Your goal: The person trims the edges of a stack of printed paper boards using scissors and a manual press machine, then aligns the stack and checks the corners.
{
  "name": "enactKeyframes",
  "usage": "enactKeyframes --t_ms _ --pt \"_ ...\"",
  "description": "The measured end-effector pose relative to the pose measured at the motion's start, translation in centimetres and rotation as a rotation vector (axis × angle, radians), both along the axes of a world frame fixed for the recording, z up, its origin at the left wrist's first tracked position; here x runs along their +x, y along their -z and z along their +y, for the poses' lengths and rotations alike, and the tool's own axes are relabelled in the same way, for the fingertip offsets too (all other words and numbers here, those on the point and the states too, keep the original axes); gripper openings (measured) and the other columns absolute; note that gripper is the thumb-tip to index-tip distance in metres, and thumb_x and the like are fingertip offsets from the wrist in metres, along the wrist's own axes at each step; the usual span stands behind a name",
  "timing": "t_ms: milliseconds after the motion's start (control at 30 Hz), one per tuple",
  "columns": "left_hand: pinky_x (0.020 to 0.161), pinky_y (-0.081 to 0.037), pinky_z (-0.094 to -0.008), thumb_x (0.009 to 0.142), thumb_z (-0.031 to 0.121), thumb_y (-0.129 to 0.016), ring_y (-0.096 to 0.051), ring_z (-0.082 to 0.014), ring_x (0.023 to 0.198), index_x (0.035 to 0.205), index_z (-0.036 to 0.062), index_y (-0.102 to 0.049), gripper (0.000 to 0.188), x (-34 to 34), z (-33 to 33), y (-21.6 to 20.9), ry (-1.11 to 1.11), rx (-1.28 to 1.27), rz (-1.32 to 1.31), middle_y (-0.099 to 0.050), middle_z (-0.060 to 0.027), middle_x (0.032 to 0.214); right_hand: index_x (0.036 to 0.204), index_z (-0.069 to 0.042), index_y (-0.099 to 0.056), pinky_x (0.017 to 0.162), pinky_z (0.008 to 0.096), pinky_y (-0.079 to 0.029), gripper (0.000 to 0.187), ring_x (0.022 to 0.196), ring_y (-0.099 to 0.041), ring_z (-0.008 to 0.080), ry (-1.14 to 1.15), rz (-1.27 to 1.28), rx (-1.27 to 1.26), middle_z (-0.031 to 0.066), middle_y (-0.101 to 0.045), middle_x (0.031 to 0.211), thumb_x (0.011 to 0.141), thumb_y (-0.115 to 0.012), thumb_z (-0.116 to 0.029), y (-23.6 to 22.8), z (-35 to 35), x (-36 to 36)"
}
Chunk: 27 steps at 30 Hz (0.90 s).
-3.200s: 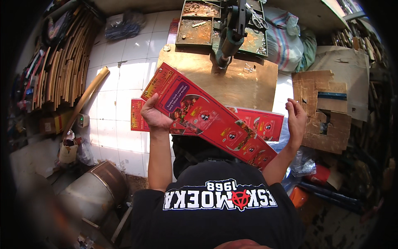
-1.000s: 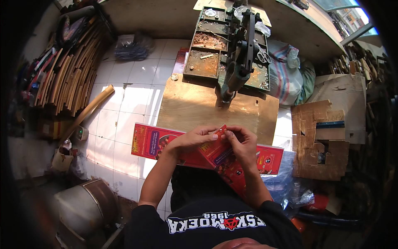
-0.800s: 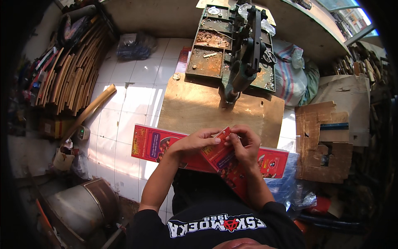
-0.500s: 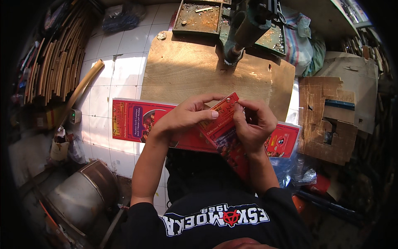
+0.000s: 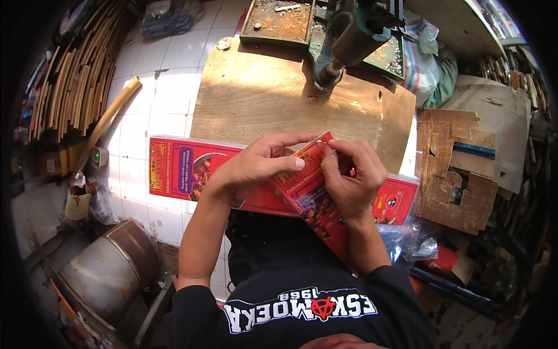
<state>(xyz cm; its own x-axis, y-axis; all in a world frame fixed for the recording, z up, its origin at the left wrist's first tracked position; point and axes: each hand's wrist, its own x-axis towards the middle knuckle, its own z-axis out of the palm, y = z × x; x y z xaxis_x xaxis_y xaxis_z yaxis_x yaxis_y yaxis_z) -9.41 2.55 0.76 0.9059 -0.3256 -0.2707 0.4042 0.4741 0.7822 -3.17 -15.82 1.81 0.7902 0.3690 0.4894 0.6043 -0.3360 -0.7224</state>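
A long red printed strip point(image 5: 314, 200), glossy and stiff-looking, slants across in front of my chest. My left hand point(image 5: 253, 163) grips its left edge near the upper end, thumb lying on the printed face. At that upper end, my right hand point(image 5: 357, 177) pinches the right corner between thumb and curled fingers. A small round metal eyelet point(image 5: 320, 142) sits by the strip's tip, just beside the right fingertips. Beneath both hands a stack of similar red strips point(image 5: 168, 168) lies crosswise along the board's near edge; my forearms and the held strip cover its middle.
Beyond the hands lies a wooden board point(image 5: 256, 93), with a dark metal press point(image 5: 349, 46) standing at its far side. Metal trays point(image 5: 273, 32) of small parts flank the press. Torn cardboard point(image 5: 436, 186) leans at right; a metal drum point(image 5: 110, 262) sits lower left.
Both hands keep their hold on the strip. Its upper end has shifted slightly left, and the right fingertips sit a little closer to the eyelet. The whole view has shifted slightly.
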Motion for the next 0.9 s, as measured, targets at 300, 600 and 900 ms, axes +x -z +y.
enactKeyframes --t_ms 300,600,900 --pt "0.087 -0.051 -0.0287 0.092 0.011 -0.059 -0.064 -0.0147 0.098 0.146 0.0020 -0.039 0.058 -0.1 0.0 0.9 0.003 -0.002 0.005 -0.065 -0.0139 0.115 0.083 -0.003 -0.066 0.041 0.0227 -0.033 0.013 0.045 -0.045 0.0061 0.000 0.030 0.028 0.0031 -0.057 0.065 0.073 -0.071 0.004 0.7 -0.1 0.0" --pt "0.090 -0.051 -0.0290 0.096 0.009 -0.056 -0.061 -0.0148 0.104 0.147 -0.0001 -0.036 0.056 0.0 0.3 0.3 0.048 0.008 0.043 -0.062 -0.0139 0.122 0.083 -0.003 -0.066 0.041 0.0224 -0.035 0.013 0.046 -0.046 0.0059 0.055 0.060 0.046 0.0033 -0.058 0.065 0.073 -0.072 0.003 1.1 -0.1 -0.3" --pt "0.089 -0.051 -0.0289 0.093 0.010 -0.058 -0.063 -0.0155 0.100 0.146 0.0022 -0.038 0.058 -0.2 -0.1 0.1 -0.005 0.001 0.056 -0.065 -0.0147 0.115 0.087 -0.002 -0.068 0.043 0.0235 -0.038 0.017 0.048 -0.050 0.0084 0.026 -0.008 0.004 0.0048 -0.060 0.067 0.073 -0.074 0.004 0.9 0.0 -0.1"
